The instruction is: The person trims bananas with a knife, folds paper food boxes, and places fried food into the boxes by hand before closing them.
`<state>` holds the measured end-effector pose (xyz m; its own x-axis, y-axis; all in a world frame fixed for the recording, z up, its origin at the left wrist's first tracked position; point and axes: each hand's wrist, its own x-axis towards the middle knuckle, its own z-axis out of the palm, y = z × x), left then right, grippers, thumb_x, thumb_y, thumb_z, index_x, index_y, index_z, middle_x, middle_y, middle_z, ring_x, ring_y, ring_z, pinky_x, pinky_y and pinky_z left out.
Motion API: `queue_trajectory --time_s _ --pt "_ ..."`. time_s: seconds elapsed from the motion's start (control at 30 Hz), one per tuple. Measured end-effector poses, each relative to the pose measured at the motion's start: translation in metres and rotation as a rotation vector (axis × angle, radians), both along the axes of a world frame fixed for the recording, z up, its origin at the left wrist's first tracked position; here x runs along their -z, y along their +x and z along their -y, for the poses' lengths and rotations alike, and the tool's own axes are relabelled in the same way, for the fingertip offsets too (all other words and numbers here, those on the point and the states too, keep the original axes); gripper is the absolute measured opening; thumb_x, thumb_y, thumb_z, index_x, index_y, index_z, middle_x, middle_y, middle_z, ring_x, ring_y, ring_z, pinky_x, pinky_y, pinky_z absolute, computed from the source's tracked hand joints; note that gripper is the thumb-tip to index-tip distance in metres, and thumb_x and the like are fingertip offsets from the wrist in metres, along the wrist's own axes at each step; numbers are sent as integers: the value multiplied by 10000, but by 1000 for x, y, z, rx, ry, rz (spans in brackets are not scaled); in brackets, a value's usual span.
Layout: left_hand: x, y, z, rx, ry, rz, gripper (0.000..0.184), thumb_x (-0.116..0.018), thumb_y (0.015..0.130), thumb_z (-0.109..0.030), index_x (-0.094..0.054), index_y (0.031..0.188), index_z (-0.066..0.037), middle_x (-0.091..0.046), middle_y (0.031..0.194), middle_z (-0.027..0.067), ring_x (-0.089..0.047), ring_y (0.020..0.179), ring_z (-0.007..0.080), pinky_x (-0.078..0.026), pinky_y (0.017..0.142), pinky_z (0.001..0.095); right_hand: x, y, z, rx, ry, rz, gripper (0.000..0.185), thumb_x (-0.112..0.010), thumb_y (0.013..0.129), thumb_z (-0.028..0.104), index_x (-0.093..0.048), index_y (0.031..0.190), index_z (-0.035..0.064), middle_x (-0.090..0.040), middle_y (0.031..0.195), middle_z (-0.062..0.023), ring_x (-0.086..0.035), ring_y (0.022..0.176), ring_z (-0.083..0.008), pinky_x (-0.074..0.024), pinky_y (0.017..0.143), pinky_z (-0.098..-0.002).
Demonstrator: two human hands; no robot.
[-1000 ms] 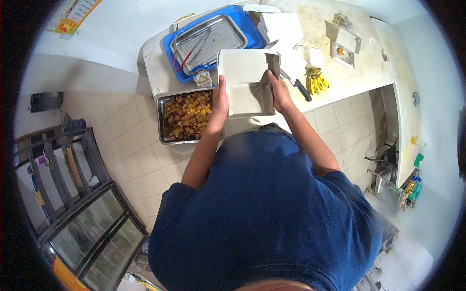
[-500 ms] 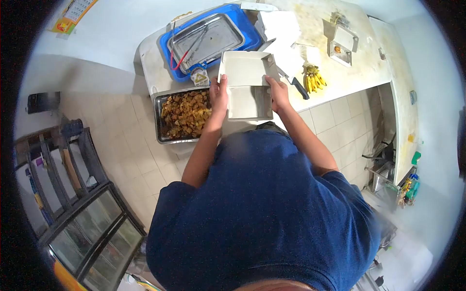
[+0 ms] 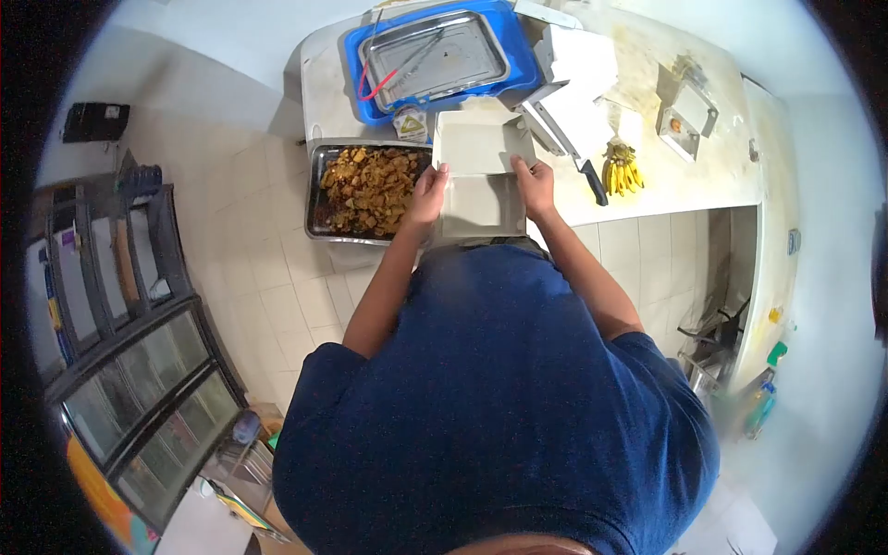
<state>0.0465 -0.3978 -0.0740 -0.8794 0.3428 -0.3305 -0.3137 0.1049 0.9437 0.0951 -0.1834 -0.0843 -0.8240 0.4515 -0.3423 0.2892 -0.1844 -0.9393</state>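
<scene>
Presently, cardboard box (image 3: 481,205): held open at the near edge of the tabletop (image 3: 708,180), between food tray and knife; inside faces up, lid on the far side. Whether the tabletop bears any of its weight: cannot tell.
Left hand (image 3: 428,196): fingers closed on the box's left side, near the fold.
Right hand (image 3: 535,188): fingers closed on the right side, thumb by the fold. The paired grip appears to steady both lid and base.
Food tray (image 3: 311,190): at the near left corner, beside the left hand, holding browned food pieces (image 3: 370,190).
Blue tub (image 3: 525,55): towards the far left corner, with a metal tray (image 3: 481,69) and red-handled tongs (image 3: 379,90).
Knife (image 3: 595,185): right of the box, black handle towards the near edge.
Bananas (image 3: 623,174): just right of the knife.
</scene>
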Motion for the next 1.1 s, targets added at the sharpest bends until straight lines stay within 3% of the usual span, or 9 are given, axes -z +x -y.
queue_trajectory --time_s 0.27,0.43,0.6,0.63,0.73,0.77,0.87,0.9,1.1 --pt "45 14 12 -248 -21 101 499 -462 1010 -472 -594 1081 5 -589 948 20 -493 901 103 -414 826 274 10 -13 16 -92 133 -65 233 -642 920 199 -667 933 -32 -636 776 -9 -527 656 -64 -437 592 -241" --pt "-8 27 22 -401 -121 193 565 -466 999 -485 -580 1235 16 -622 1174 128 -552 1074 194 -424 924 320 5 -20 38 -272 106 -27 290 -663 920 255 -628 973 -28 -646 838 -34 -564 730 -88 -466 651 -265" --pt "26 31 78 -652 -106 171 535 -500 989 -459 -582 1204 24 -614 1116 114 -544 1021 195 -423 906 316 -14 -33 68 -575 250 -56 376 -685 910 304 -560 1050 -22 -649 896 -114 -623 837 -162 -508 749 -334" --pt "16 32 92 -689 -130 160 530 -503 988 -455 -581 1188 29 -615 1094 105 -545 999 186 -427 893 313 -12 -36 72 -621 213 -76 435 -695 894 354 -547 1058 -20 -638 918 -133 -621 908 -186 -506 792 -344" --pt "15 33 132 -861 -58 73 494 -507 992 -425 -582 1147 38 -621 1030 78 -551 938 159 -438 845 304 -11 -44 82 -662 -60 115 487 -696 883 400 -542 1057 -27 -638 890 -121 -632 848 -202 -521 764 -361" --pt "19 36 145 -925 -12 35 479 -508 995 -413 -583 1134 40 -623 1010 69 -554 918 149 -442 827 301 3 -47 88 -665 -2 184 443 -692 871 380 -574 998 -27 -656 850 -137 -649 781 -224 -531 716 -379" --pt "15 44 172 -1027 23 54 422 -497 1005 -380 -590 1094 21 -617 1008 53 -554 897 132 -453 803 300 41 -51 99 -907 535 28 290 -691 836 281 -649 926 8 -667 769 -103 -638 697 -194 -507 656 -351" --pt "5 48 175 -1036 35 89 403 -488 1012 -372 -581 1116 6 -607 1059 59 -558 928 143 -459 825 308 46 -50 106 -895 579 -26 244 -705 775 235 -678 861 8 -669 759 -132 -653 714 -218 -517 657 -357" --pt "23 66 201 -1145 22 37 433 -491 1009 -394 -554 1160 7 -605 1094 72 -564 962 152 -461 842 311 73 -59 130 -1044 854 15 217 -687 736 205 -692 866 32 -678 822 -175 -667 790 -340 -527 706 -431"
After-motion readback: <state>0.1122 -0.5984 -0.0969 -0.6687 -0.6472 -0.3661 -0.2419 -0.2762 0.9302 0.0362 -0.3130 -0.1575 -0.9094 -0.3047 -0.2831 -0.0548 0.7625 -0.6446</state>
